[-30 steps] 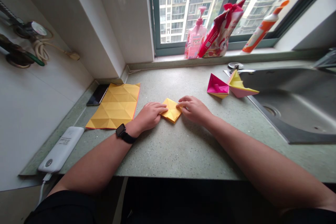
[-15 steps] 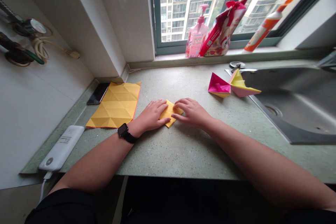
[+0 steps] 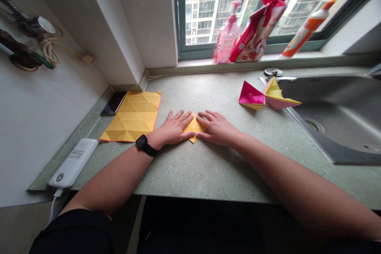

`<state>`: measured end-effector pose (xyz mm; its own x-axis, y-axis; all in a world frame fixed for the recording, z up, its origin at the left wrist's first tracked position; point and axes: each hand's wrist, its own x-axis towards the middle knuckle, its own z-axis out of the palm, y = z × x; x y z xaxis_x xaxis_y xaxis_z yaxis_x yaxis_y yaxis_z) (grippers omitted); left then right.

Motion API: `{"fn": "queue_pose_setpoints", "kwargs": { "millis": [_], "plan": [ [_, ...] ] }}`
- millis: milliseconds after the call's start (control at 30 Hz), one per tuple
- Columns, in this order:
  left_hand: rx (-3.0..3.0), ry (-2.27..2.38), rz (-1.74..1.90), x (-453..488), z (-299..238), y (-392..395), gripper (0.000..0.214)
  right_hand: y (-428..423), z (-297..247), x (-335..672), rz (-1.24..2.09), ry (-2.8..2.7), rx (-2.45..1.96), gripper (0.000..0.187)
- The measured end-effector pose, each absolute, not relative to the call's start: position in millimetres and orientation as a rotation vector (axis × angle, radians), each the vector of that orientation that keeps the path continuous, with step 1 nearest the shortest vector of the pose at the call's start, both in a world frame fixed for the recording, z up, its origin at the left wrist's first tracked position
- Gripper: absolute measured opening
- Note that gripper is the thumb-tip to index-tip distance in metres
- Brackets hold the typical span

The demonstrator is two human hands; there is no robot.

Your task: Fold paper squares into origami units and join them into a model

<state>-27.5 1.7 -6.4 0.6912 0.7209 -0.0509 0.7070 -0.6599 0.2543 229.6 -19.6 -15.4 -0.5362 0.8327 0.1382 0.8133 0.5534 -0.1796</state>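
A: Head view, quick. What changed?

B: A second ago the fingers were curled at the edges of the folded yellow paper (image 3: 195, 127). Now the left hand (image 3: 172, 129) and right hand (image 3: 218, 127) both lie palm down on it with fingers spread flat. Nothing is pinched. Looks like the fold is being pressed flat, I'd say.

A: Where's the paper?

B: On the green countertop (image 3: 208, 162), mid-counter, between and under both hands. It hasn't moved off its spot.

A: Which way does it point? Long axis?

B: Only a wedge shows. One corner points toward the near counter edge. The visible strip runs near-to-far, but the hands cover the sides, so I can't tell the true long axis.

A: Around it?

B: A creased yellow sheet (image 3: 133, 115) is near on the left, with a phone (image 3: 113, 103) past it. Two paper models (image 3: 251, 97) sit well apart on the right, by the sink (image 3: 333, 119). There's a watch (image 3: 142, 142) on the left wrist.
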Motion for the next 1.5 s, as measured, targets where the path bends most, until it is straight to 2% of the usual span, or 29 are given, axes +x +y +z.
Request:
{"fn": "queue_pose_setpoints", "kwargs": {
  "millis": [267, 533, 700, 800, 967, 1500],
  "plan": [
    [2.675, 1.142, 0.134, -27, -10, -1, 0.076, -15, -23, 235, 0.203, -2.57, -1.406, 0.081],
    [2.664, 1.145, 0.049, -26, -7, -1, 0.103, -13, -26, 237, 0.211, -2.6, -1.435, 0.087],
    [2.679, 1.146, 0.067, -26, -11, 1, 0.109, -15, -33, 238, 0.18, -2.586, -1.473, 0.086],
    [2.676, 1.152, 0.072, -27, -12, 1, 0.105, -16, -38, 237, 0.167, -2.584, -1.492, 0.085],
    [2.655, 1.161, 0.103, -26, -6, -1, 0.084, -18, -38, 235, 0.165, -2.577, -1.508, 0.084],
    [2.672, 1.179, 0.034, -19, -9, -1, 0.091, -17, -34, 230, 0.199, -2.661, -1.376, 0.075]
  ]
}}
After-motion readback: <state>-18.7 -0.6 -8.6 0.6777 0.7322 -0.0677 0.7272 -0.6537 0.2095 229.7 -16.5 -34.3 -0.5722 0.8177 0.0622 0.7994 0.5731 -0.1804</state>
